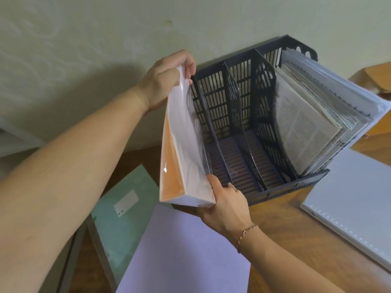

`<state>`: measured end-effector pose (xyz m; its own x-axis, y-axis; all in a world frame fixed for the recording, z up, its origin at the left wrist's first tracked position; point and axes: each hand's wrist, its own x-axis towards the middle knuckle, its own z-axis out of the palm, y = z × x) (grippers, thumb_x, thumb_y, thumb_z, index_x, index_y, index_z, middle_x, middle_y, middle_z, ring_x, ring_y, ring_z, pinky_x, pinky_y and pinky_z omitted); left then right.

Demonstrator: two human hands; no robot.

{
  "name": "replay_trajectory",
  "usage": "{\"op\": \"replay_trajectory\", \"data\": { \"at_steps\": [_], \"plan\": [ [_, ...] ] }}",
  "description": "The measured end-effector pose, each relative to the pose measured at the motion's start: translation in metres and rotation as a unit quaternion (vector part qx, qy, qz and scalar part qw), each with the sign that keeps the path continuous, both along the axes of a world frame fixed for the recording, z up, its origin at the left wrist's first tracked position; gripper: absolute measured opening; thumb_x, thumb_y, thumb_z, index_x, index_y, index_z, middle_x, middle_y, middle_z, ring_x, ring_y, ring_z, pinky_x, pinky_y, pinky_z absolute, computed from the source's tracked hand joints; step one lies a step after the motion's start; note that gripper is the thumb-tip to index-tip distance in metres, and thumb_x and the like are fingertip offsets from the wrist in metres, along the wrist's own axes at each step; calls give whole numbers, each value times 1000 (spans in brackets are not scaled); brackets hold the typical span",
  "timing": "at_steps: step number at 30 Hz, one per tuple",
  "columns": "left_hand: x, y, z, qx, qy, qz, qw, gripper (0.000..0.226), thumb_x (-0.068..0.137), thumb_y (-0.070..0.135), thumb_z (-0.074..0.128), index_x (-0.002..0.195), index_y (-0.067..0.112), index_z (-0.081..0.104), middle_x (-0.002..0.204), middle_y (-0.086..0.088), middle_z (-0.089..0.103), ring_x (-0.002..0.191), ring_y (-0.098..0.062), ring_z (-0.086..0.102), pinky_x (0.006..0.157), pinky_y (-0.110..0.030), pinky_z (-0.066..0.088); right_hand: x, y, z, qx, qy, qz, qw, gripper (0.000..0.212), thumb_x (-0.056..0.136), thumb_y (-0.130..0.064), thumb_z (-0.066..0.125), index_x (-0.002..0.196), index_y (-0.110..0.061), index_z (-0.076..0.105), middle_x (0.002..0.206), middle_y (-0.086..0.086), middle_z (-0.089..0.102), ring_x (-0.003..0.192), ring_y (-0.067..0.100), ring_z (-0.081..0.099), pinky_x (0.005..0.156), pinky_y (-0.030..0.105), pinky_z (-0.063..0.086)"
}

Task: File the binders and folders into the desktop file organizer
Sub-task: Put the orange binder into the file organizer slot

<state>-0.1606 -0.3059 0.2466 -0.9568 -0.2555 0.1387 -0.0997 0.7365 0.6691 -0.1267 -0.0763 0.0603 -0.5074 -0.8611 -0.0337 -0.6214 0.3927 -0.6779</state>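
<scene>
Organizer (249, 115): dark slotted plastic, on desk (281, 220) against wall; four slots, divided by three upright partitions. Landmark for all entries below.

Filed: rightmost slot of organizer packed with clear-sleeved printed papers (311, 123), leaning right, tops projecting past the organizer's right rim. Exact count of items within not discernible.

Vacant: two middle slots of organizer, floors bare. Leftmost slot mostly hidden behind binder; contents not visible.

In hand: orange binder (182, 144), clear cover, thick white stack inside, held on edge at left side of organizer, against or just over the leftmost slot, not yet seated; near corner lifted in front of the organizer's front lip.

Left hand (167, 81): closed on binder's top far corner, fingers curled over the edge.

Right hand (224, 206): gripping binder's near lower corner from beneath, thumb on right face; cord bracelet (247, 235) at wrist.

Unfiled, in front of organizer: lilac folder (182, 256), flat. Front-left of organizer: green folder (124, 206) with white label, flat, partly under the lilac one. Right of organizer: white folder (355, 199), flat on desk.

Judged progress: roughly one slot's worth done, one binder mid-insertion, at least three items left.
</scene>
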Motion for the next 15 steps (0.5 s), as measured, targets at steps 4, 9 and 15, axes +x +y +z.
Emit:
{"op": "replay_trajectory", "data": {
  "at_steps": [4, 9, 15],
  "plan": [
    [3, -7, -12, -92, -57, 24, 994, 26, 70, 20, 36, 90, 17, 53, 90, -5, 52, 89, -23, 46, 84, -30, 39, 4, 7, -10, -2, 8, -27, 1000, 59, 80, -41, 58, 133, -24, 37, 94, 3, 69, 94, 30, 62, 98, 39, 46],
    [6, 2, -17, -120, 13, 92, 988, 34, 74, 16, 37, 94, 2, 60, 87, -6, 54, 81, -11, 42, 69, -12, 35, -18, 11, -22, -1, -56, 57, 997, 79, 76, -48, 68, 139, -32, 23, 96, 3, 68, 86, 26, 66, 74, 41, 57],
    [10, 10, -15, -310, 80, 217, 922, 36, 83, 38, 37, 95, 16, 62, 91, 5, 60, 86, -15, 56, 70, -28, 41, -66, 34, -25, -30, 226, 194, 954, 59, 78, -41, 73, 129, -21, 52, 105, 2, 71, 113, 28, 59, 106, 50, 35]
  ]
}}
